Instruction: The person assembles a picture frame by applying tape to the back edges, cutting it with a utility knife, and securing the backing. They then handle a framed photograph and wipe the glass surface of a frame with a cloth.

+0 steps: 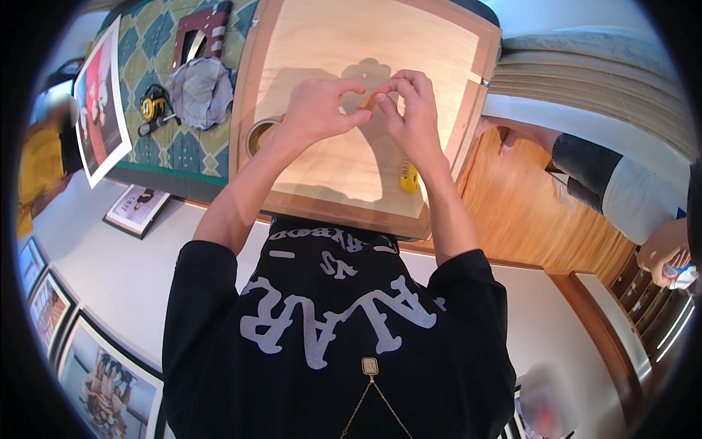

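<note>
Over a wooden backing board (322,175) edged with brown tape, my two hands face each other. My right hand (413,110) pinches a short orange-brown strip of tape (368,102). My left hand (318,110) has its thumb and forefinger apart around the strip's other end; whether the thumb touches it I cannot tell. A roll of brown tape (254,139) lies on the board, partly behind my left forearm. Beside my right forearm rests a yellow object (409,178) with dark print, partly hidden by the arm.
On the green patterned cloth (157,36) at left lie a crumpled grey cloth (201,93), a yellow-and-black tool (152,106) and a maroon item (212,25). A large print (102,110) overhangs its left edge. Framed pictures (137,208) stand lower left. Another person (621,183) is at right.
</note>
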Tool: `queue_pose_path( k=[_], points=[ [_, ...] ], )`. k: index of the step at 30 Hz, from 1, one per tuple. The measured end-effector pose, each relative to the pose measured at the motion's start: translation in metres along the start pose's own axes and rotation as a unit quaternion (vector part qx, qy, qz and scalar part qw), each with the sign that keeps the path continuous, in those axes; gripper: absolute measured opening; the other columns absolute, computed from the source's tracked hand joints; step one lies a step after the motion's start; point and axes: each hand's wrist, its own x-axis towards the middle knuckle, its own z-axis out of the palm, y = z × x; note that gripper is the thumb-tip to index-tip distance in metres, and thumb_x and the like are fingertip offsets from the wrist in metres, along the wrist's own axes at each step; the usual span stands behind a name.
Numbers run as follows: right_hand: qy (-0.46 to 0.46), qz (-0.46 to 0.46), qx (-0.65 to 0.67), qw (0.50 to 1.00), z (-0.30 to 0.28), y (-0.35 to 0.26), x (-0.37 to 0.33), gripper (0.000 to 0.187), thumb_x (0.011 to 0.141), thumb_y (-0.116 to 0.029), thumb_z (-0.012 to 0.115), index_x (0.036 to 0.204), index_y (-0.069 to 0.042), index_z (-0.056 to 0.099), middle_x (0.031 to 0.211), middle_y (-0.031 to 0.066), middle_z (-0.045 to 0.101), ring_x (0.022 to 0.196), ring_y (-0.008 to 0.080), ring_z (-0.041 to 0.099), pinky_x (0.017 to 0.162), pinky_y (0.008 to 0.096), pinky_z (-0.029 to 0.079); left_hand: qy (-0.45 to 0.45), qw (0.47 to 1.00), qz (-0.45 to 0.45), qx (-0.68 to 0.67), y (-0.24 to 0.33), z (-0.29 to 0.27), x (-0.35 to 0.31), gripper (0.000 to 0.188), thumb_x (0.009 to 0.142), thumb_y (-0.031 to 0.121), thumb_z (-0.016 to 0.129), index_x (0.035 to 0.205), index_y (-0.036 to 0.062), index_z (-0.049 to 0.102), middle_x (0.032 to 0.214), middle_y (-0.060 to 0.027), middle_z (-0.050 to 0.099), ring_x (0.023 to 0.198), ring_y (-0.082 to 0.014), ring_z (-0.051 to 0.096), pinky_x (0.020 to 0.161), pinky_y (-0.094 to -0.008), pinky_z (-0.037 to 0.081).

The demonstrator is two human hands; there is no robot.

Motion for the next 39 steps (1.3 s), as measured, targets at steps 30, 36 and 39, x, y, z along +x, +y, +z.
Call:
queue_pose_path(
  k=[30, 36, 39],
  points=[
    [0.19, 0.173, -0.021, 0.966, -0.095, 0.134, -0.008, 0.038, 0.078, -0.011, 0.069, 0.115, -0.006, 0.063, 0.092, 0.015, 0.056, 0.082, 0.029, 0.058, 0.076, 0.0373, 0.049, -0.169, 0.957, -0.198, -0.131, 0.075, 0.131, 0.182, 0.027, 0.076, 0.031, 0.076, 0.088, 0.007, 0.078, 0.077, -0.0018, 0.069, 0.062, -0.0106, 0.052, 0.052, -0.0291, 0.04],
    [0.137, 0.157, 0.025, 0.978, -0.1, 0.149, 0.006, 0.037, 0.077, -0.007, 0.065, 0.113, -0.008, 0.068, 0.088, 0.0127, 0.056, 0.07, 0.0225, 0.057, 0.068, 0.0336, 0.05, -0.174, 0.956, -0.209, -0.113, 0.074, 0.132, 0.185, 0.025, 0.075, 0.03, 0.076, 0.086, 0.0072, 0.078, 0.072, -0.0011, 0.067, 0.057, -0.01, 0.047, 0.047, -0.0291, 0.036],
    [0.135, 0.158, 0.029, 0.978, -0.101, 0.152, 0.008, 0.034, 0.077, -0.007, 0.064, 0.111, -0.007, 0.07, 0.085, 0.012, 0.056, 0.067, 0.021, 0.056, 0.066, 0.0331, 0.05, -0.18, 0.954, -0.216, -0.102, 0.075, 0.131, 0.187, 0.025, 0.075, 0.029, 0.075, 0.085, 0.007, 0.078, 0.07, -0.0006, 0.065, 0.056, -0.01, 0.046, 0.047, -0.0295, 0.035]
  ],
)
